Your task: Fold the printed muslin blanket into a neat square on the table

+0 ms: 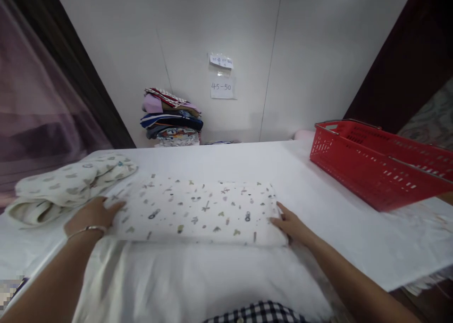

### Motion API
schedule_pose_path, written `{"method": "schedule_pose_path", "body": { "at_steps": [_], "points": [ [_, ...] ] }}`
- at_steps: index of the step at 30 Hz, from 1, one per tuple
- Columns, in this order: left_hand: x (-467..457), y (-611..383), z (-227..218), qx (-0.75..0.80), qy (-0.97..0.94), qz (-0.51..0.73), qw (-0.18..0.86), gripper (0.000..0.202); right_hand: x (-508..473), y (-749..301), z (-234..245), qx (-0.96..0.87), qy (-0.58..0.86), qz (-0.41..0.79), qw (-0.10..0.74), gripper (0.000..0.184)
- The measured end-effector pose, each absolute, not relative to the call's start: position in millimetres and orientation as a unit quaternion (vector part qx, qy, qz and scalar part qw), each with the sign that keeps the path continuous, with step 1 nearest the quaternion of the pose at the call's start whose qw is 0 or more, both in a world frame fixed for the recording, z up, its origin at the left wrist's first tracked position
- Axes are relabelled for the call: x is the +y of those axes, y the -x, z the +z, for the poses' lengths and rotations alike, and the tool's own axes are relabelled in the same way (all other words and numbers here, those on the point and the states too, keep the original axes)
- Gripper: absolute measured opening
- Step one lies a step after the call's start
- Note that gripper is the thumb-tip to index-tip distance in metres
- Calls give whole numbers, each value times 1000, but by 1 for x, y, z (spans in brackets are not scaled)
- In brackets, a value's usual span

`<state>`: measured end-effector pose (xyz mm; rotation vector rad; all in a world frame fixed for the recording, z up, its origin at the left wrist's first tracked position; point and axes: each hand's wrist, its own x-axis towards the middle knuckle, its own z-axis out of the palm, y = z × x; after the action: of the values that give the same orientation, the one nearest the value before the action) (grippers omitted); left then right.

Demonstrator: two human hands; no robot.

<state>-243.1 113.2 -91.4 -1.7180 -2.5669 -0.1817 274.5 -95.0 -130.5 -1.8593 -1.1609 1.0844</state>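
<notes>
Head view: printed white cloth (205, 212) lies flat on the white-covered table (247, 160), directly in front of the wearer, between 2 hands. Shape a long rectangle, broad side to side; near edge fairly straight, surface mostly smooth. Print of small scattered motifs in grey, olive green and brown, some leaf-like, some winged. Left hand (92, 217), bracelet (88, 228) at wrist, at the cloth's left end, thumb set apart from the fingers; cannot tell if they pinch. Right hand (292, 223) at the right end, thumb over the edge, other fingers partly hidden; grip likewise unclear. Beside left hand, a bunched cream patterned cloth (71, 179). Far right, red plastic basket (354, 162) with metal handles. Beyond the table, stacked folded clothes (173, 118); wall paper sign (222, 87) reads 45-50.
</notes>
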Motion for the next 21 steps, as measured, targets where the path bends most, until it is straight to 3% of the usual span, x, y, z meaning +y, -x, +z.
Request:
{"method": "schedule_pose_path", "body": {
  "at_steps": [3,8,12,18,21],
  "points": [
    [119,240,-86,-870,493,0,4,66,-119,-245,-130,-414,640,535,363,89],
    [96,190,-111,-735,667,-78,92,52,-147,-245,-132,-310,619,583,425,91],
    [55,124,-132,-577,800,-149,68,43,-158,-245,-129,-304,588,608,438,78],
    [-22,31,-137,-332,926,-173,-44,43,-166,-228,-126,-405,594,571,395,34],
    [-43,1,-137,-254,952,-154,-72,44,-172,-226,-128,-388,604,554,422,43]
  ]
}}
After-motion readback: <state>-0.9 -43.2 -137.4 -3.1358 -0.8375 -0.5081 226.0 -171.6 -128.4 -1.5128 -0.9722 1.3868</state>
